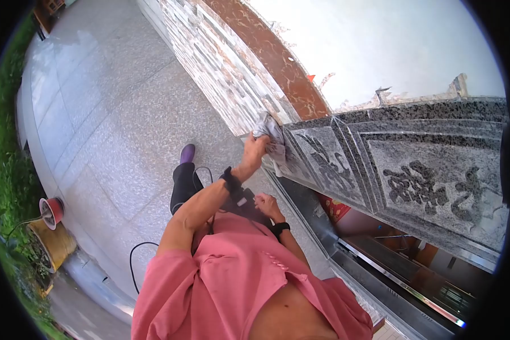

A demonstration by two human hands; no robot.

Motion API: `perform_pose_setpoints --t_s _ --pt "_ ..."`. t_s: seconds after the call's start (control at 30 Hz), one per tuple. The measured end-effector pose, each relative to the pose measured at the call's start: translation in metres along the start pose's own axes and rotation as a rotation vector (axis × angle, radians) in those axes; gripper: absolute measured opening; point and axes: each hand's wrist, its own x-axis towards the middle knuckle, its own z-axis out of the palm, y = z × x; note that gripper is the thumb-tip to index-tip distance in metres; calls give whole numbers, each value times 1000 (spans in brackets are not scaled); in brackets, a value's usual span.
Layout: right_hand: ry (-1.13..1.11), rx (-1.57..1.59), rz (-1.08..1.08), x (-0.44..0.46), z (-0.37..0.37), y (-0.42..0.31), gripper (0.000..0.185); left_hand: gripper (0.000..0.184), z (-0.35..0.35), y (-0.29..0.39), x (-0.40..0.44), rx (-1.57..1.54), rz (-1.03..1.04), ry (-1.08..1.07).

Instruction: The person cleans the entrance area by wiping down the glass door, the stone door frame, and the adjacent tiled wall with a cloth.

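My left hand (255,148) reaches forward with its fingers closed on a crumpled grey cloth (270,135). The cloth lies against the corner where the carved black-and-grey stone panel (413,133) meets the strip-patterned wall (221,68). Nearer my body, my right hand (269,206) is curled beside a dark item (248,199) at my waist. Its fingers are bent in, and whatever they hold, if anything, is too small to make out. Both wrists wear black bands.
Grey stone paving (136,119) stretches to the left, where a red-rimmed pot (52,213) stands by greenery. A purple shoe (187,153) shows below my arm. At right are a metal-edged doorway track (402,283) and a white wall (391,45). A black cable (132,255) loops beside me.
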Motion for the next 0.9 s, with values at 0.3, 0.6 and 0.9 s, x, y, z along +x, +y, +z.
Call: perform_pose_setpoints --t_s 0.3,0.6,0.9 --pt "54 7 66 20 19 -8 27 22 -20 62 96 -190 -70 87" --pt "49 -82 75 67 60 -84 29 15 -73 347 254 -152 416 29" --pt "9 -130 45 90 93 -130 30 21 -27 479 210 160 895 -99"
